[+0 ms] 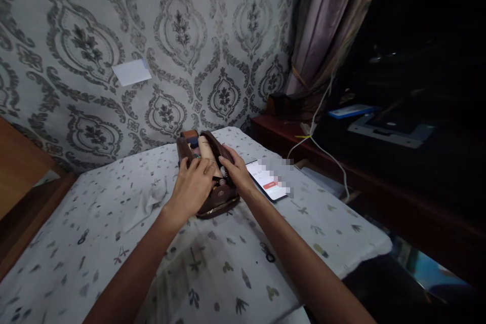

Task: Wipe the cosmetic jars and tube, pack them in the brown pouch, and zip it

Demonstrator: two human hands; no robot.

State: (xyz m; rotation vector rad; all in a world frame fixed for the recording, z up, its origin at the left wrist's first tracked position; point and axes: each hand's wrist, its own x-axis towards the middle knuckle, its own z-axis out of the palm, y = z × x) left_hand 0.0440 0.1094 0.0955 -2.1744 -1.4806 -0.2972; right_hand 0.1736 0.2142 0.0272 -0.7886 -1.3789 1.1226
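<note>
A dark brown zippered pouch [219, 206] lies unzipped on the bed, its mouth facing up. Inside it sit a beige tube-like item [206, 150] and several small things, too dim to name. My left hand [194, 182] is over the pouch's near left side, its fingers bent down among the contents. Whatever those fingers grip is hidden. With my right hand [237, 169] I grip the pouch's right side, thumb at the inner edge and fingers outside.
A lit phone [268, 180] lies just right of the pouch. Crumpled white tissue [146, 205] is on the patterned sheet [212, 263] to the left. A dark red wooden desk [364, 187] with a white cable [343, 174] borders the bed's right. Patterned wallpaper [182, 30] rises behind.
</note>
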